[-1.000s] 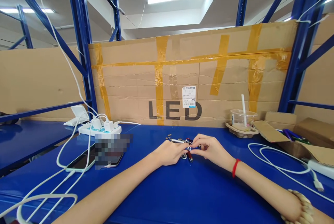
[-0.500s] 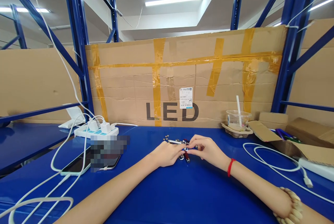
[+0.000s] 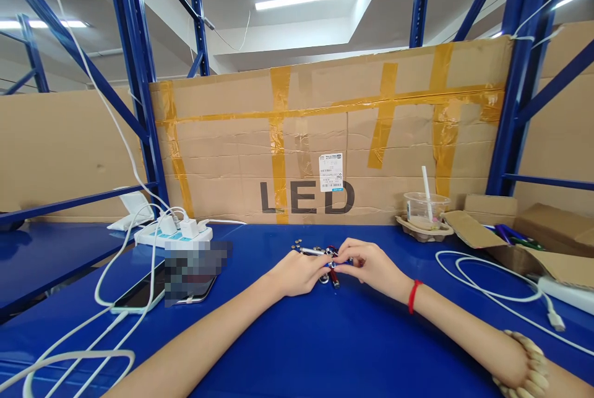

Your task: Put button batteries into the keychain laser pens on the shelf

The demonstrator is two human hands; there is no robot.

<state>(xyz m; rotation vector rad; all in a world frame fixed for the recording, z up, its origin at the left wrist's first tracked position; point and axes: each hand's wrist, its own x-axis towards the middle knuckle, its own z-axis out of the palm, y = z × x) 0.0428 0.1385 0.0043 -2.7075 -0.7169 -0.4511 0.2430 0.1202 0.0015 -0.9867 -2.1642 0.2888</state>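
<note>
With left hand [image 3: 299, 274] and right hand [image 3: 371, 263] I pinch a silver part [image 3: 333, 265] mid-table, so the work seems under way but unfinished (how far, I cannot tell), a red piece [image 3: 335, 279] near and loose bits [image 3: 297, 244] far left.

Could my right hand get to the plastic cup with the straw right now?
Probably yes: only blue tabletop shows between the right hand and the plastic cup in its brown holder, though the hand seems to be pinching a small shiny piece.
</note>
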